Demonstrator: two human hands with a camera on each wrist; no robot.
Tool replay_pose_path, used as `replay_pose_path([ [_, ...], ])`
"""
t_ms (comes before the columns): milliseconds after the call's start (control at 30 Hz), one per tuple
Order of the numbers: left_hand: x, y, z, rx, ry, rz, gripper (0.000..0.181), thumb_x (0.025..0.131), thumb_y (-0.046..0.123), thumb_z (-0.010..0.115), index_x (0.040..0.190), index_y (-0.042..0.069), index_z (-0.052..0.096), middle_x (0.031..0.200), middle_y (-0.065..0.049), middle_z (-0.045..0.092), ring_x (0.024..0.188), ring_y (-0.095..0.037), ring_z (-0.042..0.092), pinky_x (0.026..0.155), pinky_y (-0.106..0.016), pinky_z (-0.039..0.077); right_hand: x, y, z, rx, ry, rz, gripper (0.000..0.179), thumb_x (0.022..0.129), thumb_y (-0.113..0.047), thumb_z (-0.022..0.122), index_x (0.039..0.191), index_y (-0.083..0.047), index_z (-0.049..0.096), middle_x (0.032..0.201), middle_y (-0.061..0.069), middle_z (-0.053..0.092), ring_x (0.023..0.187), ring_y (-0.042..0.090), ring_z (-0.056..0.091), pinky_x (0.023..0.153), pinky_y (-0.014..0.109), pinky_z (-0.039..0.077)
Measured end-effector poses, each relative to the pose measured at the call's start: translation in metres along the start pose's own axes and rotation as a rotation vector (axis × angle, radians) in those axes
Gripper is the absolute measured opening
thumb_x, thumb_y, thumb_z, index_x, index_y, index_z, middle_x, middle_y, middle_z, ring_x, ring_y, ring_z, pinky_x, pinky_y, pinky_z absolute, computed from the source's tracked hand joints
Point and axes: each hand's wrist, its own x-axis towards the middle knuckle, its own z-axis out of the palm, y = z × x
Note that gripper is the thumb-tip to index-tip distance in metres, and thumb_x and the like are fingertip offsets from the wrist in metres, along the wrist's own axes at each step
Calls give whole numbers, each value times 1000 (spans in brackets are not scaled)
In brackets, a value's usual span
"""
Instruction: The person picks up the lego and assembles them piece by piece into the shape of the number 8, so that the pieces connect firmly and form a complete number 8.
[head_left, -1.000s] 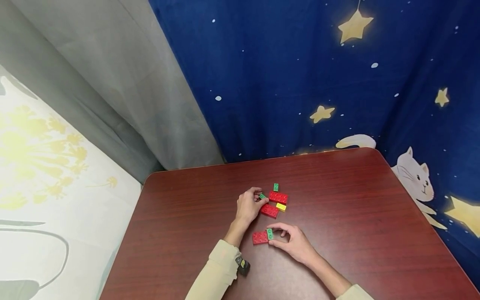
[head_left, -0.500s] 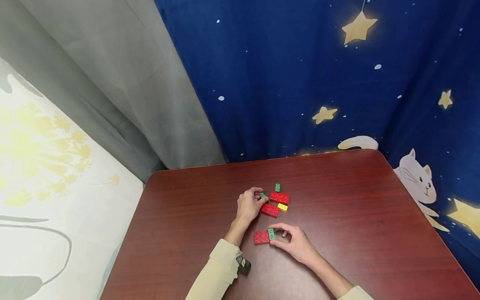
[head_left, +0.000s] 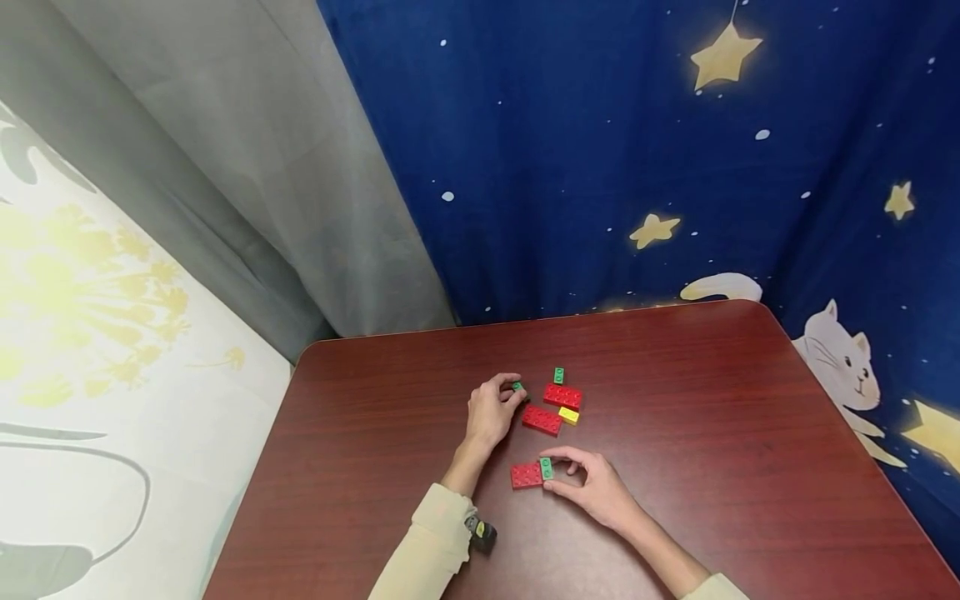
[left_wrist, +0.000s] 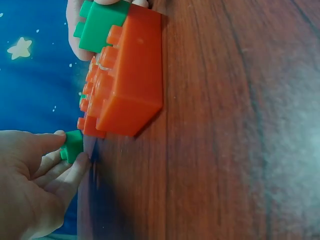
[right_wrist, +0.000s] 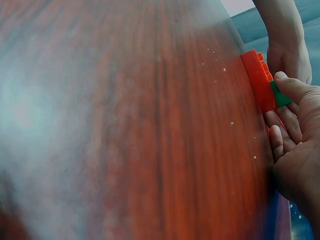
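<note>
My left hand [head_left: 489, 414] pinches a small green toy brick [left_wrist: 73, 146] between thumb and fingers, just left of a red brick [head_left: 542, 420]. Close to me, a second green brick [head_left: 546, 468] sits on the right end of another red brick [head_left: 527, 476], studs up. My right hand [head_left: 596, 490] grips that green brick by its two ends, thumb on the near side and index finger on the far side. In the left wrist view the nearer red brick [left_wrist: 142, 65] stands with its underside at the tabletop.
Beyond the hands lie a further red brick [head_left: 562, 395], a yellow brick [head_left: 568, 416] and a small green brick [head_left: 558, 376]. All are on the brown table [head_left: 375, 467], whose far edge meets a blue star-patterned curtain [head_left: 562, 167].
My left hand has drawn a little to the left with its green brick, away from the red brick beside it. The right hand keeps its grip; the head view has shifted slightly.
</note>
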Motion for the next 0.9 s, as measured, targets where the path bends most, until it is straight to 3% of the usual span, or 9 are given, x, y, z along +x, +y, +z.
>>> replay_pose_path([
  [267, -4, -4, -4, -90, -26, 6, 33, 100, 11, 77, 132, 8, 73, 118, -15, 77, 104, -24, 77, 89, -40, 62, 0, 0, 0, -1, -2, -18, 38, 87, -23, 91, 123, -17, 78, 111, -10, 76, 88, 17, 59, 77, 28, 49],
  [900, -19, -11, -18, -122, -56, 94, 35, 102, 13, 74, 136, 6, 70, 117, -9, 76, 99, -19, 76, 85, -34, 62, -2, -2, 0, 39, 8, -33, 40, 87, -25, 91, 124, -18, 78, 114, -9, 77, 89, 21, 61, 78, 29, 50],
])
